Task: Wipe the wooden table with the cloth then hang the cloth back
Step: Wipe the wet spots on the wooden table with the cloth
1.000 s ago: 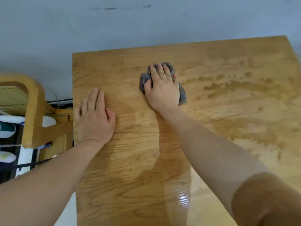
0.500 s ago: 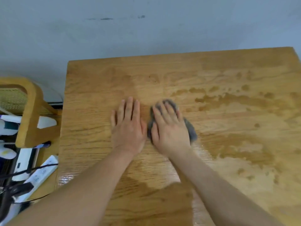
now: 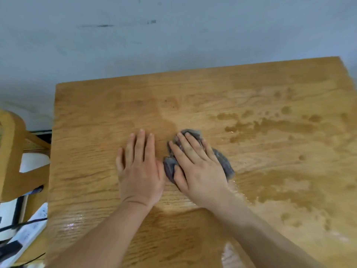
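The wooden table point(image 3: 92, 117) fills most of the view, with wet streaks and droplets across its right half. A crumpled grey cloth point(image 3: 224, 163) lies near the table's middle, and my right hand point(image 3: 197, 169) presses flat on top of it, fingers spread toward the wall. Only the cloth's edges show around the hand. My left hand point(image 3: 141, 167) lies palm down on bare wood just left of the cloth, holding nothing, its thumb side almost touching the cloth.
A pale grey wall point(image 3: 173, 35) stands right behind the table's far edge. A wooden chair point(image 3: 11, 155) is at the left, beside the table. Below it on the floor lie a white power strip point(image 3: 29, 231) and black cables.
My right hand has dragged the cloth from the far part of the table toward me. My left hand has slid right, from the left edge to beside the cloth.
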A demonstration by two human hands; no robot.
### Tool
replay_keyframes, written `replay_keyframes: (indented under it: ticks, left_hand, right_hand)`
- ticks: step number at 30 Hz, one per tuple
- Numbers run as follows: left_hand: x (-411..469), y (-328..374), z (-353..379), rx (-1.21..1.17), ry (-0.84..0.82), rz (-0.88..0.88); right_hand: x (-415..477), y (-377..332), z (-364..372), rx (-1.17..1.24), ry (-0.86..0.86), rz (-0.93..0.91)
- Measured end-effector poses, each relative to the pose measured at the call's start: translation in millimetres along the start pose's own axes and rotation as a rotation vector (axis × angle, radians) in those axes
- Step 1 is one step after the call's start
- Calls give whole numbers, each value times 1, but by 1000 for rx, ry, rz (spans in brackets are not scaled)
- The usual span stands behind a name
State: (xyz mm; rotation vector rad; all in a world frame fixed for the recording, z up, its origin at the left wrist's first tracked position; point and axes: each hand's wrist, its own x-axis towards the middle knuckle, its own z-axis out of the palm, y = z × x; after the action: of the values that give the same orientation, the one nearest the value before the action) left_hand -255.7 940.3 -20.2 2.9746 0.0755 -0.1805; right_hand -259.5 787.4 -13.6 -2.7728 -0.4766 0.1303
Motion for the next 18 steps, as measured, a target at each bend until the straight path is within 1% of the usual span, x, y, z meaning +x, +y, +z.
replay_keyframes:
  ticks: [2, 5, 8, 11, 12, 15, 16, 18]
  left_hand:
    - [4, 2, -2, 0, -8, -1]
    - [2, 1, -3, -7, -10, -3]
    - [2, 2, -2, -4, -17, 4]
    - [5, 1, -2, 0, -25, 9]
    - [4, 1, -2, 4, -27, 8]
    - [-3, 0, -3, -5, -29, 23]
    - [-3, 0, -3, -10, -25, 29]
    - [1, -1, -4, -10, -24, 34]
  right_hand:
    - [10, 11, 0, -20, 1, 1]
    - [81, 24, -4, -47, 57, 117]
    - [148, 34, -6, -54, 77, 227]
    - [178, 23, -4, -53, 109, 261]
    - [171, 16, -2, -50, 113, 221]
    - [99, 7, 0, -63, 67, -39]
    - [69, 10, 0, -61, 50, -78]
    - [33, 28, -7, -58, 43, -70]
